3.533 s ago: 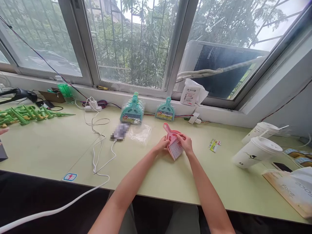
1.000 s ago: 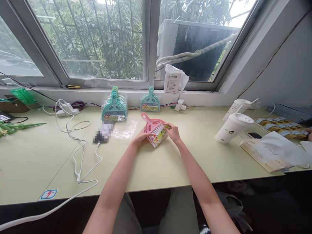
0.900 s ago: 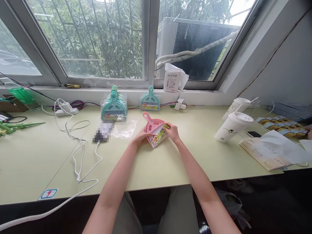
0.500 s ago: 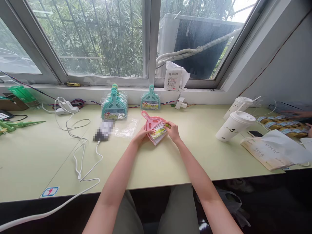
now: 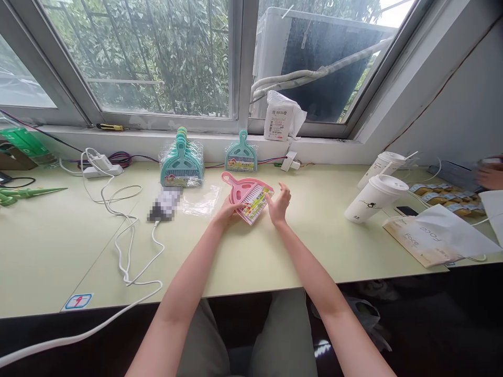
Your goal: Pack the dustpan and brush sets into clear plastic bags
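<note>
A pink dustpan [image 5: 238,196] with a small brush nested in it is tilted above the table, its handle toward the window. Across the brush bristles lies a printed label card [image 5: 256,203]. My left hand [image 5: 227,211] grips the dustpan's left edge, thumb on the front. At the right edge is my right hand [image 5: 280,203], its fingers lifted and apart and its thumb at the label's corner. To the left lies a clear plastic bag [image 5: 201,200]. Behind stand a row of wrapped teal dustpan sets [image 5: 181,170] and one single teal set [image 5: 241,157].
Two white paper cups [image 5: 376,199] with straws stand at right, near a tissue pack [image 5: 422,238]. A white cable [image 5: 128,256] crosses the left side by a blurred device [image 5: 165,204]. Another person's hand [image 5: 491,174] shows at far right, beside packaged brown items [image 5: 451,199].
My right hand has let go of the label and its fingers have spread, leaving the label more exposed. My left hand keeps its hold. The view has shifted slightly.
</note>
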A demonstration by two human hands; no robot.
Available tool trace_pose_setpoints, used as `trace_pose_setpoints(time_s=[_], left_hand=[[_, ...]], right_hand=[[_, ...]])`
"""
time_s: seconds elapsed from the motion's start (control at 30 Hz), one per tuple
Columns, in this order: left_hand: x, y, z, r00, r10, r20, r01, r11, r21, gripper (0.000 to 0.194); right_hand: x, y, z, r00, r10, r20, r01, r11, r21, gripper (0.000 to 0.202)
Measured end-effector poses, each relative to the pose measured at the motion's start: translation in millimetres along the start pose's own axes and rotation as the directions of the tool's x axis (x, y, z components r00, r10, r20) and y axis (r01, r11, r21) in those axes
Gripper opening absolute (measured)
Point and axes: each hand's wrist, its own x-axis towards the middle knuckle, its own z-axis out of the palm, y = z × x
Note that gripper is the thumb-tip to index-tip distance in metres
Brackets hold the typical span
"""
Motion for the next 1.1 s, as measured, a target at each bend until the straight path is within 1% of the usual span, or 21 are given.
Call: trace_pose_setpoints(time_s=[0.03,0.07,0.1,0.17,0.2,0.27,0.37,0.43,0.47,0.5,0.53,0.57,0.6,0.63,0.7,0.73,0.8,0.87,0.93,1.0,1.1], left_hand=[[2,0,-2.2,1.000,0.017,0.004,-0.017,1.000,0.022,0.070],[4,-1,-4.7,0.999,0.034,0.014,-0.035,0.998,0.048,0.070],[5,-1,-7.3,0.998,0.052,0.017,-0.054,0.996,0.071,0.069],[7,-1,-11.8,0.996,0.088,-0.004,-0.087,0.992,0.096,0.070],[8,0,-13.2,0.995,0.097,-0.006,-0.096,0.990,0.106,0.071],[9,0,-13.6,0.995,0.101,0.015,-0.102,0.986,0.132,0.073],[10,3,-10.7,0.994,0.088,0.063,-0.101,0.964,0.245,0.071],[11,7,-10.7,0.990,0.136,-0.041,-0.109,0.914,0.392,0.062],[12,11,-12.7,0.969,0.206,-0.137,-0.115,0.864,0.490,0.057],[12,15,-16.4,0.922,0.305,-0.238,-0.106,0.790,0.603,0.052],[11,19,-21.6,0.854,0.413,-0.317,-0.067,0.691,0.720,0.049],[10,23,-28.3,0.785,0.509,-0.352,0.003,0.565,0.825,0.048],[8,26,-36.0,0.741,0.569,-0.356,0.102,0.428,0.898,0.047],[7,28,-44.1,0.733,0.580,-0.354,0.210,0.302,0.930,0.046],[5,29,-58.8,0.792,0.486,-0.370,0.357,0.124,0.926,0.043],[5,27,-64.5,0.832,0.412,-0.372,0.377,0.072,0.923,0.041],[7,21,-71.0,0.904,0.273,-0.330,0.336,0.025,0.941,0.042],[10,14,-71.6,0.945,0.199,-0.261,0.265,0.008,0.964,0.048],[13,8,-69.4,0.959,0.185,-0.216,0.221,-0.009,0.975,0.050],[15,5,-67.7,0.959,0.210,-0.192,0.198,-0.011,0.980,0.042],[15,4,-69.2,0.946,0.269,-0.180,0.184,0.010,0.983,0.039]], right_hand=[[-2,-1,3,0.995,0.101,0.005,-0.101,0.991,0.083,0.064],[-4,-2,6,0.978,0.193,0.083,-0.205,0.961,0.186,0.062],[-6,-4,9,0.943,0.250,0.220,-0.307,0.908,0.284,0.056],[-10,-5,15,0.833,0.244,0.497,-0.477,0.772,0.420,0.042],[-11,-6,16,0.787,0.211,0.580,-0.531,0.711,0.461,0.036],[-12,-7,18,0.754,0.191,0.629,-0.588,0.624,0.515,0.030],[-10,-8,13,0.759,0.233,0.608,-0.614,0.566,0.550,0.027],[-6,-8,8,0.773,0.259,0.579,-0.610,0.554,0.566,0.026],[-4,-7,6,0.781,0.272,0.562,-0.605,0.553,0.573,0.026],[-2,-6,4,0.787,0.285,0.548,-0.601,0.555,0.575,0.026],[0,-5,2,0.789,0.298,0.538,-0.600,0.559,0.571,0.025],[2,-4,0,0.788,0.307,0.533,-0.602,0.565,0.565,0.025],[3,-3,-1,0.786,0.315,0.532,-0.604,0.571,0.556,0.024],[4,-2,-2,0.784,0.319,0.532,-0.606,0.576,0.548,0.024],[6,0,-4,0.780,0.321,0.538,-0.609,0.586,0.534,0.023],[8,0,-5,0.776,0.319,0.544,-0.612,0.589,0.527,0.023],[11,1,-8,0.760,0.312,0.569,-0.624,0.594,0.508,0.024],[15,1,-12,0.729,0.306,0.612,-0.645,0.606,0.465,0.026],[20,1,-19,0.682,0.303,0.665,-0.668,0.628,0.399,0.025],[24,2,-27,0.634,0.304,0.711,-0.682,0.653,0.329,0.024],[29,7,-34,0.614,0.319,0.722,-0.680,0.679,0.278,0.023]])
